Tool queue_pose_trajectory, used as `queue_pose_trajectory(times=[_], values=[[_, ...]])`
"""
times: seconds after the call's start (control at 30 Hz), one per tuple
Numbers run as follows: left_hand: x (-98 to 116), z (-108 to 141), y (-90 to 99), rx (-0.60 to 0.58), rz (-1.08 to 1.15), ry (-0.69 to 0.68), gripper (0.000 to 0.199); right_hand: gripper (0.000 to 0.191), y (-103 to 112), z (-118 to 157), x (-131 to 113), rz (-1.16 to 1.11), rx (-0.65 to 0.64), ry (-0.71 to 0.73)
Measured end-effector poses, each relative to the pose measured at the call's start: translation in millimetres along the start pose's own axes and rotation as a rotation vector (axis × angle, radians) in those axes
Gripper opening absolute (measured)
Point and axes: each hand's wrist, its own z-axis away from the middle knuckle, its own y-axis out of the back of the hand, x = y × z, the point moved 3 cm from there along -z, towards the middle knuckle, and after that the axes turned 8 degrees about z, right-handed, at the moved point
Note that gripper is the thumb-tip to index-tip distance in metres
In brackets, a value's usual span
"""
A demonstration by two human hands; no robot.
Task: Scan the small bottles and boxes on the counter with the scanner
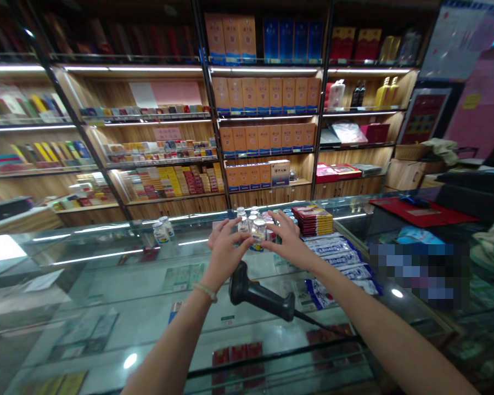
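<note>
Both hands reach over a glass counter to a group of small lidded jars. My left hand (229, 245) is at the left of the front jar (258, 235), its thumb and fingertips close against it. From the right, my right hand (287, 239) curves around the same group, fingers apart, fingertips near the front jar. More small jars (241, 213) stand just behind, partly hidden by the fingers. A black barcode scanner (261, 296) lies on the glass below the hands, its cable running right. Whether either hand grips a jar is unclear.
Right of the hands are a stack of red and yellow packets (313, 219) and blue-white packets (333, 249). Two jars (163, 230) stand at the left. A red mat (424, 213) lies at the right. Behind the counter are shelves (267, 115) of boxes and bottles.
</note>
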Motion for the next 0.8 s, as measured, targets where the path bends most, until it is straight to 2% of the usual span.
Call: queue_pose_trajectory(times=[0.27, 0.43, 0.6, 0.8], values=[[1.3, 2.2, -2.2, -0.03, 0.03, 0.051, 0.023, 0.039, 0.6, 0.9, 1.6, -0.03, 0.107, -0.012], [25.3, 7.0, 6.5, 0.007, -0.197, 0.017, 0.037, 0.039, 5.0, 0.2, -1.5, -0.08, 0.217, -0.065], [42.9, 9.5, 7.9, 0.027, -0.294, -0.014, 0.04, 0.037, 4.2, 1.0, -11.0, -0.114, 0.202, -0.11], [38.3, 9.6, 8.1, 0.056, -0.269, -0.029, 0.03, 0.039, 0.2, 1.7, -9.9, -0.066, 0.183, -0.126]])
